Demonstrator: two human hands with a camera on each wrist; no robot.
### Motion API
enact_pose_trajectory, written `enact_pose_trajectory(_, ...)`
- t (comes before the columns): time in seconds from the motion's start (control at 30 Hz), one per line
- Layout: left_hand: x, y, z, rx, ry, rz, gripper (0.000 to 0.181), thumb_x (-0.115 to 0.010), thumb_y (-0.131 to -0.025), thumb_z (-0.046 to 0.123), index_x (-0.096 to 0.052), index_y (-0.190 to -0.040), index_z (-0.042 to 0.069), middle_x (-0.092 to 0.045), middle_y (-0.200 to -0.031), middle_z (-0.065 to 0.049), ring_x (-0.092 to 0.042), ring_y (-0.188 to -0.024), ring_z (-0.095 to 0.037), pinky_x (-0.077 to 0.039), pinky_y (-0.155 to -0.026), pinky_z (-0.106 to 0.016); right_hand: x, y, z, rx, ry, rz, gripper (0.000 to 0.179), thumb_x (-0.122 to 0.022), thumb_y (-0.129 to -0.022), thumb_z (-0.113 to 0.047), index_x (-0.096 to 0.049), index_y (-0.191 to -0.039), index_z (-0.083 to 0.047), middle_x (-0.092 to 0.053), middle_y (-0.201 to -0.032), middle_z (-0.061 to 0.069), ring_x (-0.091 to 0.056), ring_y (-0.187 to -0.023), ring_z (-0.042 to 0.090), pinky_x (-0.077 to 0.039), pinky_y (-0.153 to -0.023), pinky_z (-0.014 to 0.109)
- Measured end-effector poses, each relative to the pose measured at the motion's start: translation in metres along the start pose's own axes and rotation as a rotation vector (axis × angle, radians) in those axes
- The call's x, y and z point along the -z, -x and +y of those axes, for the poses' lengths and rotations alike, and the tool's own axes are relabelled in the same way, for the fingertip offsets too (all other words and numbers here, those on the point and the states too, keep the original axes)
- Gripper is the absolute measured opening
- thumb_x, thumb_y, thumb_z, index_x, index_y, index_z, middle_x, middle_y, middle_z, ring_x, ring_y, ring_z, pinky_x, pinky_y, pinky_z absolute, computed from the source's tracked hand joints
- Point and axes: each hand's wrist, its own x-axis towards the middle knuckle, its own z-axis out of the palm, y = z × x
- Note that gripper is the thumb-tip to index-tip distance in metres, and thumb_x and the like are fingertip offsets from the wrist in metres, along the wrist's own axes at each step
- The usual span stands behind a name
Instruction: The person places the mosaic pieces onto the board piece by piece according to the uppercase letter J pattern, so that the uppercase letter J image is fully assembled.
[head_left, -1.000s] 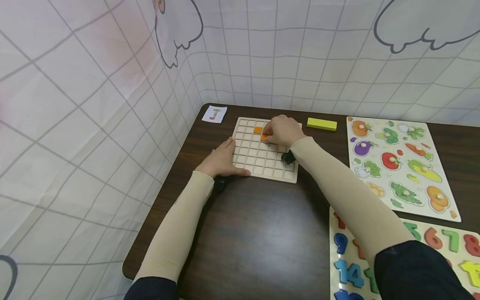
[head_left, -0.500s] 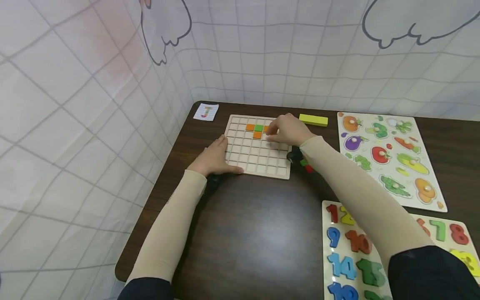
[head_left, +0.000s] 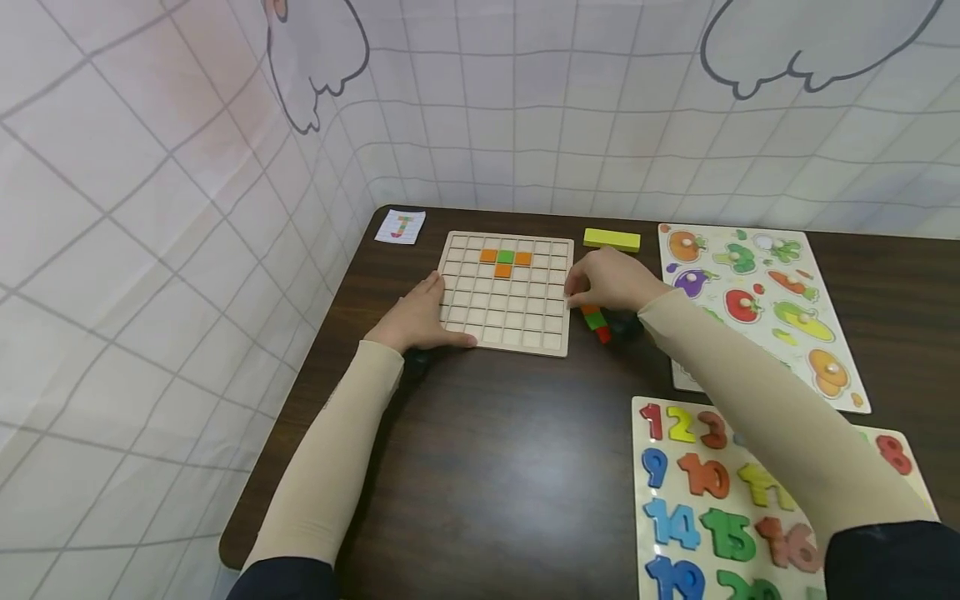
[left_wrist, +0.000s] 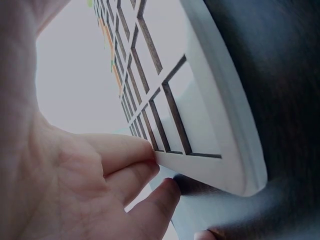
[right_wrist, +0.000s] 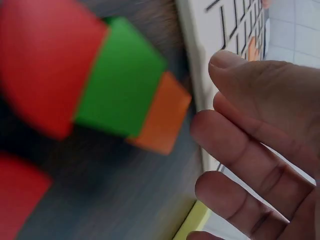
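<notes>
A pale wooden grid board [head_left: 517,325] lies on the dark table. Near its back edge, a green tile [head_left: 506,257] sits between a left orange tile [head_left: 489,256] and a right orange tile [head_left: 523,259], with a third orange tile [head_left: 503,271] in front. My left hand [head_left: 416,317] rests against the board's left side, thumb by the front edge. Past the right edge, my right hand [head_left: 611,279] hovers with thumb and fingertips apart and nothing between them. Close to those fingertips lie a loose orange tile [right_wrist: 162,117], green tile [right_wrist: 120,80] and red tile [right_wrist: 47,60].
A card with a coloured J [head_left: 401,227] lies at the back left. Behind my right hand is a yellow bar [head_left: 612,240]. Farther right are a vegetable puzzle board [head_left: 750,367] and, nearer, a number puzzle board [head_left: 643,533]. A grid-patterned cloth [head_left: 480,125] hangs behind.
A green tile and another orange tile now show on the board where my right hand was. That hand has moved right, off the board to the loose tiles. My left hand keeps its place.
</notes>
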Motion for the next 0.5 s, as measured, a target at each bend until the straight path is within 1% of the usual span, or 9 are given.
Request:
enact_pose_trajectory(0.07,0.0,0.001,0.0,-0.001,-0.001,-0.003,0.13,-0.082,-0.077,0.065,-0.014,-0.165,-0.002,-0.011,-0.175,-0.019,-0.015,-0.163,-0.035,-0.027,-0.129,-0.055,-0.001,0.005,0.003,-0.003,-0.008,-0.01,0.014,-0.08,-0.092,-0.022,-0.081,-0.1,-0.011,-0.079,-0.095,0.005,-0.07,-0.087,0.019,-0.06,-0.087,0.045)
enact_pose_trajectory(0.23,0.0,0.001,0.001,-0.003,-0.009,-0.003,0.129,-0.082,-0.077,0.064,-0.015,-0.165,-0.003,-0.011,-0.175,-0.02,-0.015,-0.163,-0.035,-0.027,-0.13,-0.053,-0.005,0.013,0.011,-0.001,-0.015,0.0,0.017,-0.081,-0.09,-0.021,-0.081,-0.103,-0.01,-0.08,-0.099,0.006,-0.071,-0.094,0.023,-0.059,-0.093,0.047)
enact_pose_trajectory(0.5,0.001,0.0,0.001,-0.009,-0.024,-0.004,0.13,-0.082,-0.077,0.065,-0.013,-0.165,-0.004,-0.011,-0.175,-0.021,-0.014,-0.164,-0.036,-0.027,-0.129,-0.054,-0.004,0.026,0.016,0.004,0.018,0.018,0.023,-0.082,-0.089,-0.023,-0.081,-0.11,-0.012,-0.08,-0.108,0.005,-0.071,-0.108,0.026,-0.055,-0.102,0.05)
